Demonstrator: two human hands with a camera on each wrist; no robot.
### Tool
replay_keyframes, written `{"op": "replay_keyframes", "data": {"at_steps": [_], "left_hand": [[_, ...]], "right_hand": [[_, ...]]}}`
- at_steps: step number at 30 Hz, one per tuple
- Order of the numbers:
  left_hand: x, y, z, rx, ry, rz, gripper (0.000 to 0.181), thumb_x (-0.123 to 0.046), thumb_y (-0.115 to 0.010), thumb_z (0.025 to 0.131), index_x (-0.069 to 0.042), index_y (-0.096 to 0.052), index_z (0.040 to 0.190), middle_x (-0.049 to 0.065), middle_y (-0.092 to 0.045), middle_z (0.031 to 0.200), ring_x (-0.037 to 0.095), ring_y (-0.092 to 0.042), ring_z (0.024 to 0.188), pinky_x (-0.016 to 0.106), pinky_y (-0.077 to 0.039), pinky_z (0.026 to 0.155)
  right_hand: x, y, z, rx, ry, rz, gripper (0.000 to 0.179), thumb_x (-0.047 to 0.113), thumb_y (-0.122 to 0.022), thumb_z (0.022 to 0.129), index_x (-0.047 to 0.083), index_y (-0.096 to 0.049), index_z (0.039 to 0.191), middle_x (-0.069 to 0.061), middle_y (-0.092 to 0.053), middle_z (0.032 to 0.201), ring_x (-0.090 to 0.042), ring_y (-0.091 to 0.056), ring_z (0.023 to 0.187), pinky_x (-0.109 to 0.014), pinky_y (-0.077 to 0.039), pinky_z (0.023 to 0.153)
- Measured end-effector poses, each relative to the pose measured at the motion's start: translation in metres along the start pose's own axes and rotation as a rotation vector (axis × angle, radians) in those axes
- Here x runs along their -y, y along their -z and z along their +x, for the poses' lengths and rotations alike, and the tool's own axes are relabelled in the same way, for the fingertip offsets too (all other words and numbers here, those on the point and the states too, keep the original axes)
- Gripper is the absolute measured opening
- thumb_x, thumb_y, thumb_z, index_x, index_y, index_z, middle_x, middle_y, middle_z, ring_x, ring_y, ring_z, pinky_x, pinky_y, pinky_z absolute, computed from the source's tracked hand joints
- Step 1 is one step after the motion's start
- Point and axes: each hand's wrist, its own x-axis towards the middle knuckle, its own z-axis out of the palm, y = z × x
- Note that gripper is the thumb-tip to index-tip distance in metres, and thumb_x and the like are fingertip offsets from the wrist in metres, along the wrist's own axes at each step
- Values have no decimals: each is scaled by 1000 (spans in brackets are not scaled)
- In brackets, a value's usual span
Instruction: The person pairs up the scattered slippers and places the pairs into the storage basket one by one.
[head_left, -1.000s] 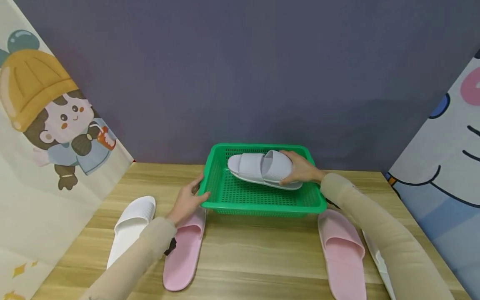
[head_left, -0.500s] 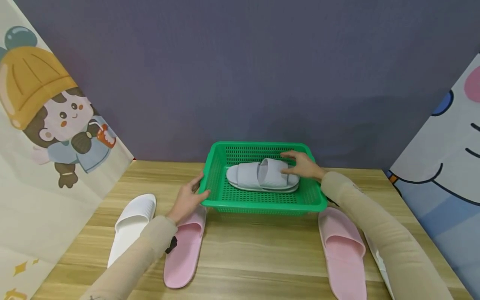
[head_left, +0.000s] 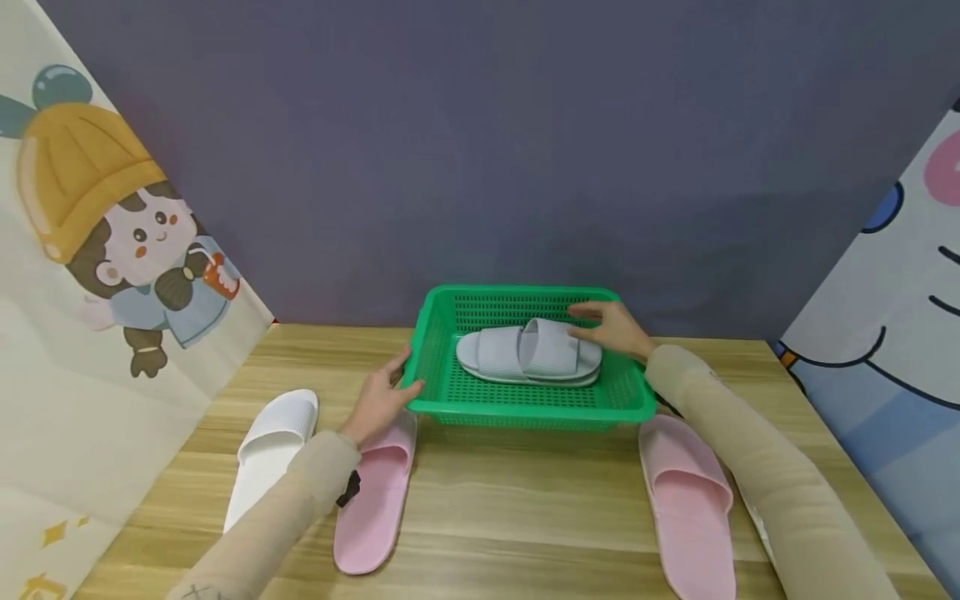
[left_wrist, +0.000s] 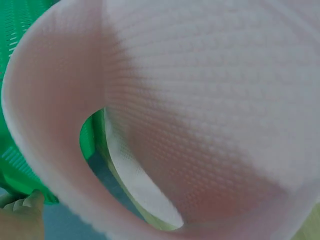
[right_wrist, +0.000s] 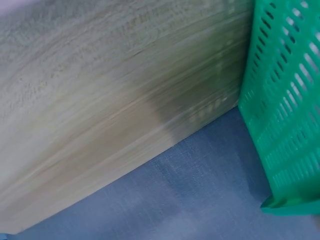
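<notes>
Bare tabletop [head_left: 525,517] between left pink slipper [head_left: 375,504] and right pink slipper [head_left: 693,512] leaves lane up to green basket [head_left: 528,409]. Basket walls bar low entry; open top leaves way in, strip free before white slippers [head_left: 501,352] inside. Left hand [head_left: 378,402] blocks left rim; right hand [head_left: 617,328], right end.

head view: even, moderate light, mostly sharp
back wall [head_left: 525,150]: soft shadow toward the right
counter [head_left: 517,500]: faint pale sheen up front
pink slipper [left_wrist: 215,65]: too near left wrist lens, soft focus, strap interior shaded
basket [right_wrist: 285,110]: soft shadow beside it on counter, right wrist view hazy
</notes>
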Motion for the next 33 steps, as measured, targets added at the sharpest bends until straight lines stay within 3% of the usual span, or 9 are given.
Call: {"op": "replay_keyframes", "data": {"at_steps": [6, 13, 18, 23, 27, 33], "left_hand": [[-6, 0, -1, 8, -27, 142, 69, -18, -62, 84, 1, -29, 141, 19, -29, 146, 36, -29, 133, 49, -31, 107], [-20, 14, 10, 56, -13, 197, 68, -23, -59, 87, 3, -28, 141, 24, -31, 143, 40, -31, 131, 54, -31, 106], [-41, 33, 25, 164, -86, 277, 61, -23, -55, 89, 6, -33, 138, 27, -39, 138, 43, -38, 126, 56, -34, 102], [-60, 50, 27, 291, -149, 333, 59, -24, -55, 90, 4, -34, 138, 25, -37, 140, 42, -36, 127, 57, -32, 103], [-72, 60, 18, 314, -252, 420, 54, -22, -55, 90, -1, -39, 137, 19, -41, 139, 37, -37, 128, 56, -34, 103], [-86, 73, -4, 236, -520, 639, 41, -16, -60, 87, -5, -54, 125, 13, -58, 124, 31, -51, 118, 50, -41, 97]], "right_hand": [[7, 6, -16, -20, -64, 4, 57, 22, -63, 85, 3, -42, 135, -18, -45, 136, -36, -39, 127, -48, -39, 101], [25, 22, -34, -38, -24, -137, 59, 26, -60, 88, -1, -40, 136, -22, -45, 135, -38, -42, 124, -48, -40, 100], [42, 38, -44, -59, -14, -181, 56, 30, -58, 88, 1, -43, 134, -22, -48, 132, -39, -45, 121, -50, -41, 98], [56, 50, -61, -57, -59, -154, 57, 37, -57, 88, 6, -45, 134, -18, -48, 133, -37, -45, 122, -50, -42, 97], [66, 58, -81, -67, -93, -93, 61, 43, -54, 88, 8, -41, 136, -17, -46, 135, -33, -44, 123, -50, -43, 96], [77, 66, -109, -61, -91, -133, 60, 40, -55, 88, 7, -41, 137, -17, -49, 133, -34, -47, 122, -51, -43, 96]]}}
